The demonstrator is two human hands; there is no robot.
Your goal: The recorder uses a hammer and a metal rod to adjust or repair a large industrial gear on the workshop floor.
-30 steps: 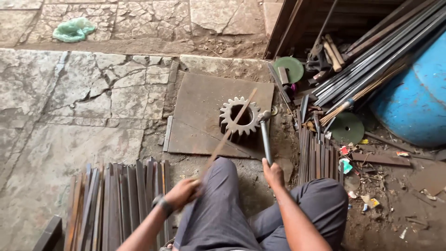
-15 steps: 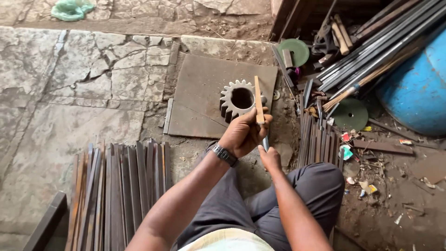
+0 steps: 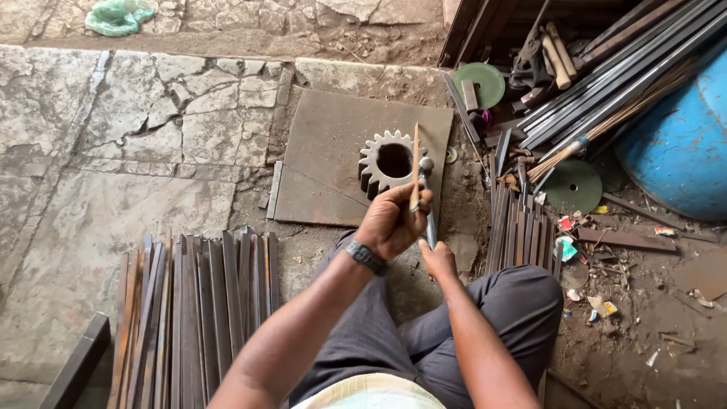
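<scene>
My left hand (image 3: pixel 392 221) is closed around a thin rusty flat strip (image 3: pixel 415 163) that stands nearly upright over the edge of a grey toothed gear (image 3: pixel 388 162). The gear lies on a flat brown steel plate (image 3: pixel 333 151). My right hand (image 3: pixel 438 260) sits lower, just in front of my knee, gripping the metal handle of a hammer (image 3: pixel 427 193) whose small head rests beside the gear. A dark watch is on my left wrist.
A stack of flat metal strips (image 3: pixel 189 310) lies at my left on cracked stone paving. More short strips (image 3: pixel 522 227), green grinding discs (image 3: pixel 572 185), long steel bars (image 3: pixel 606 68) and a blue drum (image 3: pixel 681 144) crowd the right side.
My left hand has brought the strip from low at my left up to the gear and stood it upright. The right hand has kept the hammer by the gear.
</scene>
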